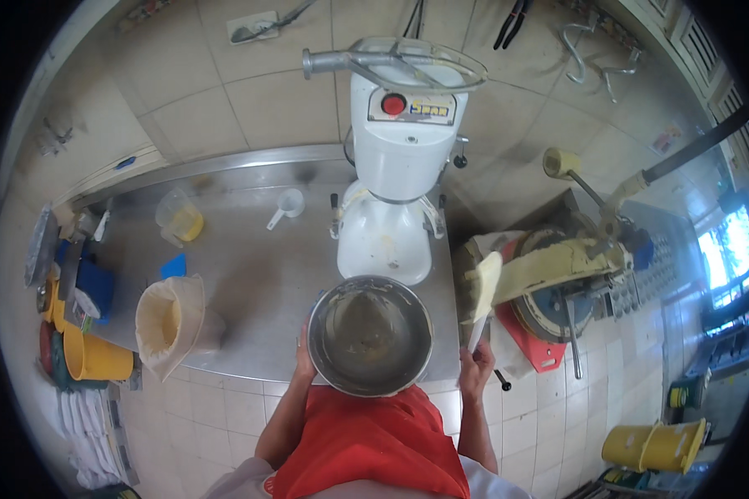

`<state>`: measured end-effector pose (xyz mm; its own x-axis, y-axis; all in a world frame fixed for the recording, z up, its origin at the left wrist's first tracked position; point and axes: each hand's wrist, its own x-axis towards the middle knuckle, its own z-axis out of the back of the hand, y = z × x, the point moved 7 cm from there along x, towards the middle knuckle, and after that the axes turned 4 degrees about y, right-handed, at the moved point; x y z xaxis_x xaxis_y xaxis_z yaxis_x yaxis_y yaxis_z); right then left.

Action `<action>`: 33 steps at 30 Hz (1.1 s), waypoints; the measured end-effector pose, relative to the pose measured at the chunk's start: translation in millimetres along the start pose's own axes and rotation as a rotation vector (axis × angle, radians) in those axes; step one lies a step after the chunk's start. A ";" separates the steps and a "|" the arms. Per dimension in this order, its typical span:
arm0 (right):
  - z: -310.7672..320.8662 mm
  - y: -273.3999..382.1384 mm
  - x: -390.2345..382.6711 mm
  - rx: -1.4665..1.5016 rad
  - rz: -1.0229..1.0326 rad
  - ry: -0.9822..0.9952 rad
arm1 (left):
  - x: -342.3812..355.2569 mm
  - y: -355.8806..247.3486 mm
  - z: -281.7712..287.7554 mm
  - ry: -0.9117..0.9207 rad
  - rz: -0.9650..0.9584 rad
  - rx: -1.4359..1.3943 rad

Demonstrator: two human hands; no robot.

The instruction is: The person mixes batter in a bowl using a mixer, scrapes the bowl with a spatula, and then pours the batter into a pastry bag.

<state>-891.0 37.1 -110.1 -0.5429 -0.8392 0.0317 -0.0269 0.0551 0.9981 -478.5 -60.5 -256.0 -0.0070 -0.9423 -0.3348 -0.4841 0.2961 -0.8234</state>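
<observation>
My left hand [305, 359] is closed on the left side of a steel mixing bowl [370, 333]. The bowl is tilted toward me against my red apron, and a thin smear of batter coats its inside. In my right hand [477, 370] is the white handle of a spatula [488, 283]. Its blade points up and away, coated in pale cream batter, to the right of the bowl. Just beyond the bowl stands a white stand mixer [405, 141]. A flat beater [395, 66] with batter on it rests on top of the mixer.
On the steel counter [250, 274] to the left are a lined tub [171, 320], a clear jug [180, 216] with yellow liquid, a white measuring scoop [289, 205] and a blue scraper [174, 266]. A batter-smeared machine [549, 279] stands close on the right.
</observation>
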 end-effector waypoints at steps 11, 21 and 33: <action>-39.9 33.3 69.7 -0.036 -0.017 0.204 | -61.8 -42.9 -46.0 -0.067 0.139 0.509; -50.1 37.0 43.2 0.134 -0.102 0.155 | -88.8 7.9 -24.8 0.198 -0.027 0.182; -10.8 53.5 24.4 0.269 -0.049 0.033 | -108.9 -433.7 -308.4 0.066 -1.193 1.273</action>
<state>-896.6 13.7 -55.3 -0.5081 -0.8613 -0.0106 -0.2768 0.1515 0.9489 -537.6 -134.5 278.8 -0.2374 -0.7113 0.6616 0.6806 -0.6078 -0.4092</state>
